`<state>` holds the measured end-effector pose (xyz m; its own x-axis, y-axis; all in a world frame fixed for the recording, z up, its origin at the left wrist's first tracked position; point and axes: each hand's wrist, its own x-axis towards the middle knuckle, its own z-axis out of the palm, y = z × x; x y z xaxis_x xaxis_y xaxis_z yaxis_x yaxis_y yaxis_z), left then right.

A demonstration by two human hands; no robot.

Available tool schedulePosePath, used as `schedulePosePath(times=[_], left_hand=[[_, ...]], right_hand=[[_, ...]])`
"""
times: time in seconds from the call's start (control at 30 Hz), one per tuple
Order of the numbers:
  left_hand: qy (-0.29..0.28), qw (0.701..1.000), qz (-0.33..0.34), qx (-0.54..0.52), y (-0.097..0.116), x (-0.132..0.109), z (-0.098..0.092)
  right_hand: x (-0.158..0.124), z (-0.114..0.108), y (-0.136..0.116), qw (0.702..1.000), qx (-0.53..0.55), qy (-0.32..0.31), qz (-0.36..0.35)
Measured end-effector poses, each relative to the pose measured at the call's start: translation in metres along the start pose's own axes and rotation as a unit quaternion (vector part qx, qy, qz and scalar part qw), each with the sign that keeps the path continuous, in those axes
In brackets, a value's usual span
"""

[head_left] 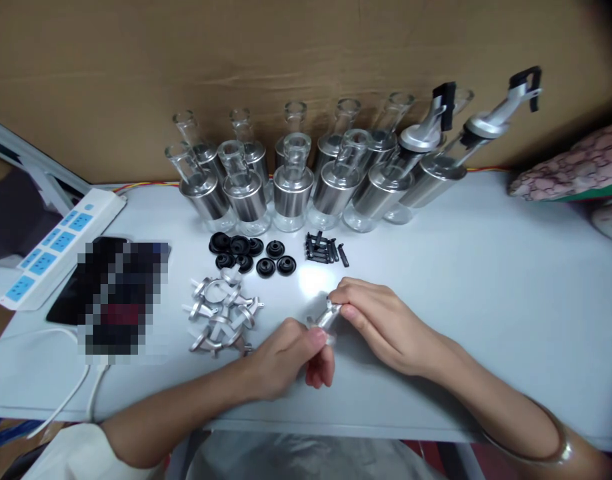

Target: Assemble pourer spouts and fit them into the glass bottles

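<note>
In the head view, your left hand [292, 352] grips a silver spout [328, 318] over the worktop [496, 287], your side of the black levers [318, 253], your right hand [389, 327] pinching its tip; steadying the body should prevent twisting.

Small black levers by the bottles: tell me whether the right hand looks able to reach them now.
Likely yes: bare tabletop lies between the right hand and the small black levers, though that hand is on the silver spout and may have to let go first.
</note>
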<state>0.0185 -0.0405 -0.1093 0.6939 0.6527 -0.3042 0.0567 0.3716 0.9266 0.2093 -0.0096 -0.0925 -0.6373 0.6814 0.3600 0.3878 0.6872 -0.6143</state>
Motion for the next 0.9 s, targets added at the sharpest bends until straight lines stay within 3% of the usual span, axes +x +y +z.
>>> schedulePosePath(times=[0.2,0.4,0.63,0.9], left_hand=[[0.021,0.997,0.035,0.063,-0.008,-0.001,0.0],[0.053,0.997,0.044,-0.041,-0.015,0.0,0.002],[0.065,0.994,0.049,-0.077,-0.013,0.004,0.003],[0.064,0.994,0.051,-0.066,-0.014,0.004,0.002]], right_hand=[[-0.001,0.003,0.001,1.0,0.011,0.02,0.006],[-0.002,-0.013,0.016,0.994,-0.029,0.061,0.086],[-0.004,-0.035,0.04,0.986,0.005,-0.093,0.135],[-0.008,-0.038,0.047,0.975,0.066,-0.132,0.166]])
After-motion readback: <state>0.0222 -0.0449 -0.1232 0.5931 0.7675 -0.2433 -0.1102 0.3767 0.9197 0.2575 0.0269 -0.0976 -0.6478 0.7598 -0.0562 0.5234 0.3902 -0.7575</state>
